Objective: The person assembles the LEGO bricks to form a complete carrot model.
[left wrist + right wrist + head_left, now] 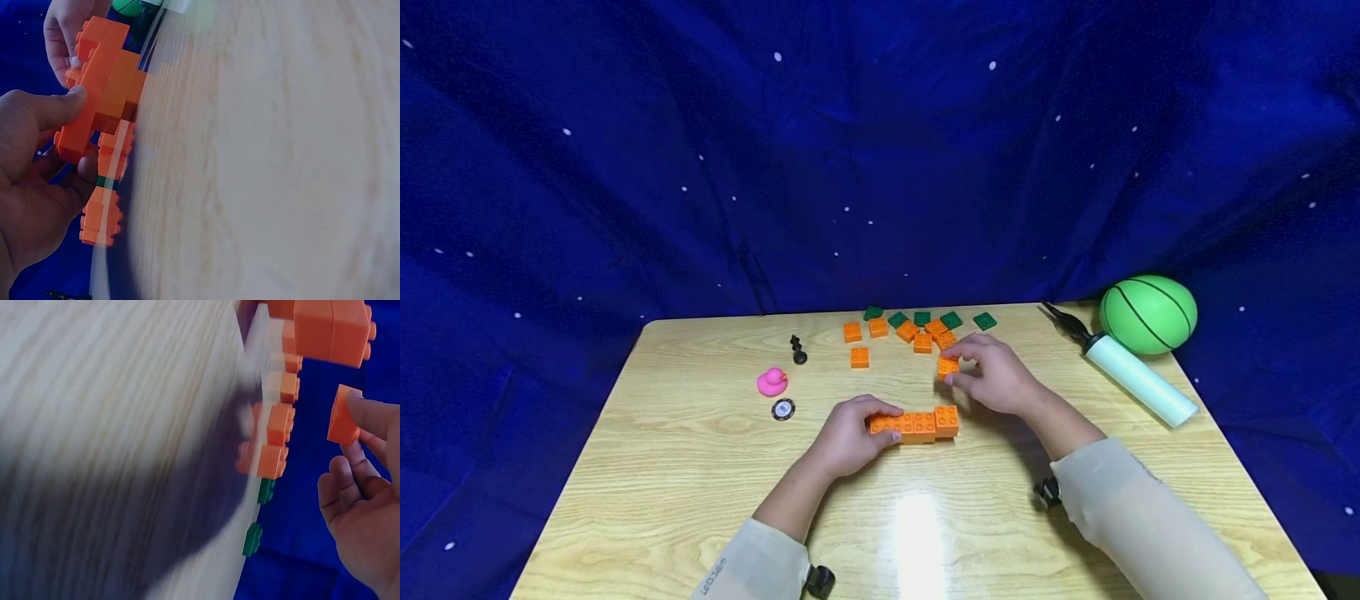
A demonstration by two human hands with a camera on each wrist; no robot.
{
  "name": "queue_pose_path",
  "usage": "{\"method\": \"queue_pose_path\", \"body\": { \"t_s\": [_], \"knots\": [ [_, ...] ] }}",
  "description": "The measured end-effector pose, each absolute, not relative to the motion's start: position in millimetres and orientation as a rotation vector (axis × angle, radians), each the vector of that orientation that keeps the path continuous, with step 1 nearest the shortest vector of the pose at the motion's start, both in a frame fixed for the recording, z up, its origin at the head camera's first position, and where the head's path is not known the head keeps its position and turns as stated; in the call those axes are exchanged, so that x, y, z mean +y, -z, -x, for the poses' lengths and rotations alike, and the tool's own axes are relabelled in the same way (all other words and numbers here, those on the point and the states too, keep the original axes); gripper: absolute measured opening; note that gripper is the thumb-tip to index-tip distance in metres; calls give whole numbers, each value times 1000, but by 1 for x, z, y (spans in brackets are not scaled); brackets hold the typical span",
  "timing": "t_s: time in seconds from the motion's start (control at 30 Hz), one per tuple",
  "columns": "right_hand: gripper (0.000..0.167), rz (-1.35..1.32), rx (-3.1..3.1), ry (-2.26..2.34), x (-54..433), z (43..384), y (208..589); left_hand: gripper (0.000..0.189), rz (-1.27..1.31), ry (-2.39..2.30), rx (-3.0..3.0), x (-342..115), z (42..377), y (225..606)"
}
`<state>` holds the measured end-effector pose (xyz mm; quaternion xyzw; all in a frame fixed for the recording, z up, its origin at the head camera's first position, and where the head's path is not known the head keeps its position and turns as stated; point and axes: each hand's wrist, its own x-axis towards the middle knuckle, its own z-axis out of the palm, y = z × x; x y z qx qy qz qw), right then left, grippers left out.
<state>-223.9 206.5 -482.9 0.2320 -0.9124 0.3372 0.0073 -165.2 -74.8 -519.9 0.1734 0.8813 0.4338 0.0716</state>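
My left hand grips the left end of a joined row of orange building bricks, thumb in front and fingers behind. At the row's right end one brick sits higher than the others. In the left wrist view the joined bricks are stepped underneath and held above the tabletop. My right hand pinches a single orange brick between thumb and fingers, behind and apart from the row. That brick shows in the right wrist view, off the table, with the other fingers loosely curled below.
Several loose orange bricks and green flat bricks lie along the back of the table. To the left are a black chess pawn, a pink rubber duck and a poker chip. A hand pump and green ball lie right.
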Motion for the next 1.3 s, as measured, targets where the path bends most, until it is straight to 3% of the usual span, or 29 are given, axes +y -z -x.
{"method": "queue_pose_path", "body": {
  "t_s": [0.87, 1.3],
  "knots": [
    [33, -902, -2837, -1186, 181, 190, 475, 25, -526, -1292, 2649, -75, 168, 520],
    [32, -1034, -2852, -1029, 174, 180, 477, 25, -541, -1314, 2641, -76, 167, 521]
  ]
}}
